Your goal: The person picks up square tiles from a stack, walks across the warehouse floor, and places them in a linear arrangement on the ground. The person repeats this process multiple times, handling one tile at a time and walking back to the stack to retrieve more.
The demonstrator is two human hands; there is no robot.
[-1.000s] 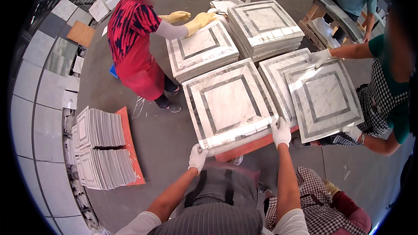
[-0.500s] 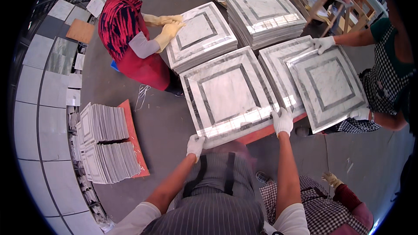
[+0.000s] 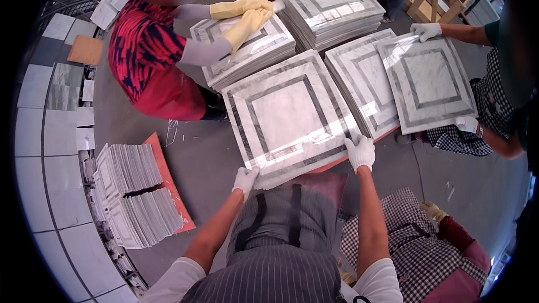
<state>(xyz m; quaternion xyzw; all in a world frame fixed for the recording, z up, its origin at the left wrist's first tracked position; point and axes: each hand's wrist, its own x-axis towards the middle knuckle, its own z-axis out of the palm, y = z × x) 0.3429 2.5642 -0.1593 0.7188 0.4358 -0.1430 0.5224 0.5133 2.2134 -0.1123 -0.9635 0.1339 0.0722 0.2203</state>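
A square marble tile (image 3: 287, 109) with a grey inlaid frame lies before me, its glossy face catching the light. My left hand (image 3: 246, 180), white-gloved, is closed on its near left corner. At the near right corner my right hand (image 3: 360, 153) grips it, thumb on top and the other fingers partly hidden. Whether the tile rests on a stack or is slightly raised, I cannot tell. To its right, a co-worker's gloved hands (image 3: 426, 31) hold a similar tile (image 3: 431, 84) tilted beside another stack (image 3: 362, 76).
Two more tile stacks stand beyond, one tall (image 3: 331, 8). Over the left one (image 3: 247, 50), a person in yellow gloves (image 3: 247, 19) leans. Upright tiles (image 3: 137, 196) sit on a red pallet (image 3: 167, 174) at left. Another person in a checked apron (image 3: 393, 224) is close at my right.
The view has shifted slightly. My hands still hold the same tile. The right co-worker's tile has moved away from the stack beside it, and the yellow-gloved hands have come together farther right.
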